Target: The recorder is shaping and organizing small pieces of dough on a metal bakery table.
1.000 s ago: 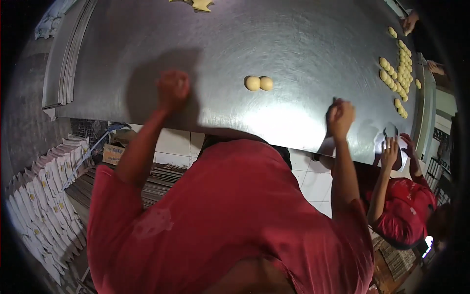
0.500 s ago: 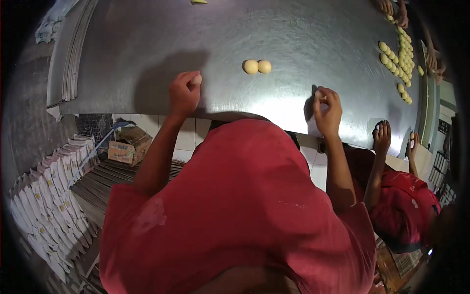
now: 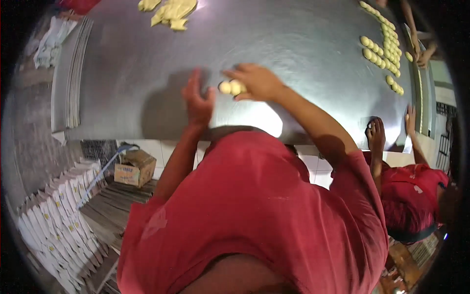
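A short row of pale yellow dough balls (image 3: 230, 87) lies on the metal worktable (image 3: 313, 59) in front of me. Two show plainly; what looks like part of a third is beside my right palm. My right hand (image 3: 259, 82) reaches in from the right, palm down, its fingers stretched over the far side of the row and its thumb on the near side. Just left of the balls is my left hand (image 3: 198, 104), somewhat blurred, with fingers up and thumb apart. I see no dough in it.
Flat yellow dough pieces (image 3: 174, 12) lie at the far left of the table. Many dough balls (image 3: 389, 46) sit along the right side, near other people's hands (image 3: 422, 53). A co-worker in red (image 3: 411, 191) stands to my right. Stacked metal sheets (image 3: 78, 73) line the left edge.
My right hand has swung left to the dough balls. My left hand has opened from a closed grip on dough and is nearer the row. More of the table's far side shows.
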